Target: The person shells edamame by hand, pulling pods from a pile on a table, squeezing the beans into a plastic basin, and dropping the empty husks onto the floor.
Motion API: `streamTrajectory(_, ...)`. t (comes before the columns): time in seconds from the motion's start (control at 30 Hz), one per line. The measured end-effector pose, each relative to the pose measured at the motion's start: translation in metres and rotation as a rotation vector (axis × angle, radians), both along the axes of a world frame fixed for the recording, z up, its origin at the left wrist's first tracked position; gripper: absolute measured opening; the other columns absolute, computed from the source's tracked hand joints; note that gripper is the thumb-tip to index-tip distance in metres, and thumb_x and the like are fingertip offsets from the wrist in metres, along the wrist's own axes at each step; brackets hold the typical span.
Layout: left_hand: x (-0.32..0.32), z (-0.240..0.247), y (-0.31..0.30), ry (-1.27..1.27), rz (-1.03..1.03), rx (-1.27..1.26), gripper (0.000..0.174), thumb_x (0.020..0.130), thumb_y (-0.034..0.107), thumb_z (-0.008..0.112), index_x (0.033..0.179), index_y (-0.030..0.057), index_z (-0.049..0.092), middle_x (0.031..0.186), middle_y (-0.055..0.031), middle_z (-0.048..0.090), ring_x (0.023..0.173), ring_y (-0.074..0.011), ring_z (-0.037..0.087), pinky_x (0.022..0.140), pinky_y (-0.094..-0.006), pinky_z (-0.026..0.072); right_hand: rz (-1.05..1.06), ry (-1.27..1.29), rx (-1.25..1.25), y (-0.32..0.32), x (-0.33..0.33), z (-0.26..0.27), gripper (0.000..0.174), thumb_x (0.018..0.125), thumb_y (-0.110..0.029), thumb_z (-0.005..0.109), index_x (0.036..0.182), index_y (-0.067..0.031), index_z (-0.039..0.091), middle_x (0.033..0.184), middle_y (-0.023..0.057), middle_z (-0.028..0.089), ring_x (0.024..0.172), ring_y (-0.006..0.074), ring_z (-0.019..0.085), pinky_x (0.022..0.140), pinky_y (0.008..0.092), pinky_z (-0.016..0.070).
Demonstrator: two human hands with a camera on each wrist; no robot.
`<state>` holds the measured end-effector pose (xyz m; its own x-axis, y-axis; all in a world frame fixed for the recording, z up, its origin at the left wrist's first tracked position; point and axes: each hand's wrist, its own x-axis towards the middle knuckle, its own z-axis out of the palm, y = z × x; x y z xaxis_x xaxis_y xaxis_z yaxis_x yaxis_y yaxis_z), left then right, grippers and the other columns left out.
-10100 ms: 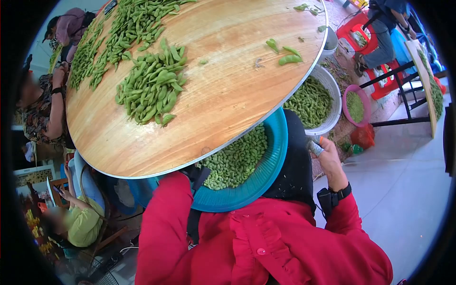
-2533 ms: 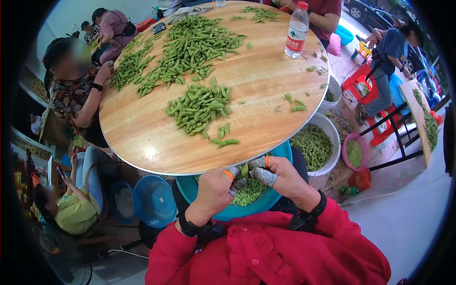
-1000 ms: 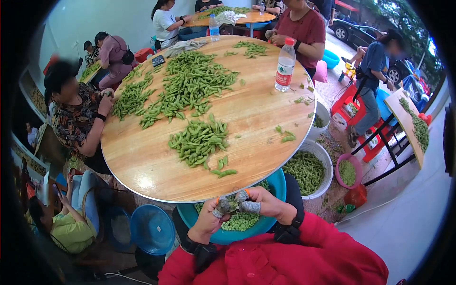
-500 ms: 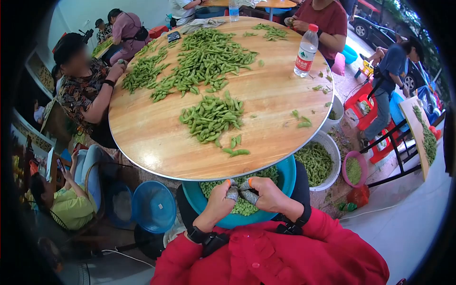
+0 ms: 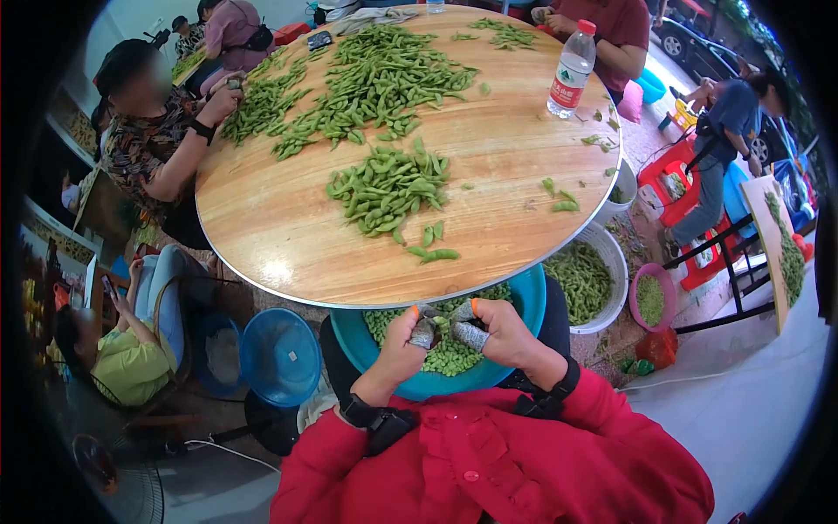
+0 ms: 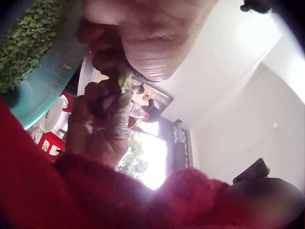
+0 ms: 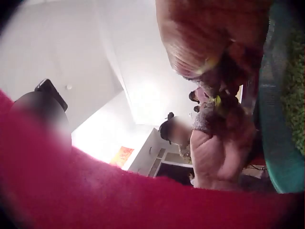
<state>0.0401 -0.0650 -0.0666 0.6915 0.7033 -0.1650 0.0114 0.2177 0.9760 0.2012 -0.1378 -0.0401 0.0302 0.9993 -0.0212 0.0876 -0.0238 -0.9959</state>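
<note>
Over the teal basin (image 5: 349, 349) my left hand (image 5: 400, 351) and right hand (image 5: 517, 339) meet, thumbs and fingertips close together. Between them they pinch a green soybean pod (image 5: 442, 327), mostly covered by the fingers. Grey wraps with orange bands cover the thumbs. A bit of the pod (image 6: 125, 80) shows yellow-green in the left wrist view, and the pod (image 7: 218, 101) shows as a small green piece in the right wrist view. Shelled green beans (image 5: 454, 356) fill the basin below. A heap of soybean pods (image 5: 384, 188) lies nearest on the table, a few loose pods (image 5: 432, 253) before it.
The round wooden table's edge (image 5: 349, 305) overhangs the basin's far side. A larger pod pile (image 5: 384, 79) and a water bottle (image 5: 572, 72) stand farther back. To the right are a white basket of pods (image 5: 580, 284) and a pink basin (image 5: 653, 297); an empty-looking blue basin (image 5: 281, 356) lies left.
Ten seconds ago my right hand was beside my lap and the left hidden under the table edge. Both have since come together over the basin. Loose pods now lie before the near heap.
</note>
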Motion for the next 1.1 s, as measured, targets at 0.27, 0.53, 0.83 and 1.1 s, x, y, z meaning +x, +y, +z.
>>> streamTrajectory(0.27,-0.002,-0.003,0.003,0.102,0.016,0.056,0.026,0.075,-0.003,0.041,0.099,0.0012,0.052,0.082,0.0022,0.053,0.069,-0.0048,0.047,0.062,-0.0193,0.0412,-0.044,-0.042,-0.055,0.000,-0.003,0.003,0.014,0.077,-0.004,0.055,0.089,-0.0003,0.057,0.067,0.0049,0.056,0.064,0.0074,0.045,0.058,0.0254,0.0420)
streamTrajectory(0.53,-0.005,0.016,-0.003,0.179,-0.015,0.236,0.023,0.078,0.000,0.055,0.101,0.0020,0.052,0.085,0.0012,0.055,0.072,-0.0041,0.049,0.064,-0.0187,0.0405,-0.069,-0.253,0.071,0.002,-0.003,0.008,0.008,0.077,-0.006,0.055,0.083,0.0001,0.055,0.065,0.0095,0.053,0.061,0.0106,0.045,0.058,0.0275,0.0411)
streamTrajectory(0.83,-0.008,0.008,-0.004,-0.014,0.055,-0.410,0.018,0.076,-0.002,0.047,0.090,0.0063,0.055,0.068,0.0023,0.050,0.054,-0.0033,0.041,0.046,-0.0179,0.0323,0.029,-0.334,0.090,-0.001,-0.010,0.014,0.010,0.069,-0.005,0.058,0.073,0.0011,0.051,0.069,0.0196,0.051,0.063,0.0359,0.051,0.056,0.0368,0.0414)
streamTrajectory(1.1,0.004,0.013,-0.007,0.380,-0.010,0.334,0.018,0.073,0.000,0.047,0.087,0.0024,0.057,0.071,-0.0080,0.057,0.058,-0.0195,0.054,0.054,-0.0283,0.0433,-0.114,-0.453,0.106,-0.020,0.033,-0.002,0.009,0.072,-0.007,0.055,0.078,-0.0051,0.060,0.073,0.0152,0.057,0.068,0.0304,0.056,0.060,0.0352,0.0450)
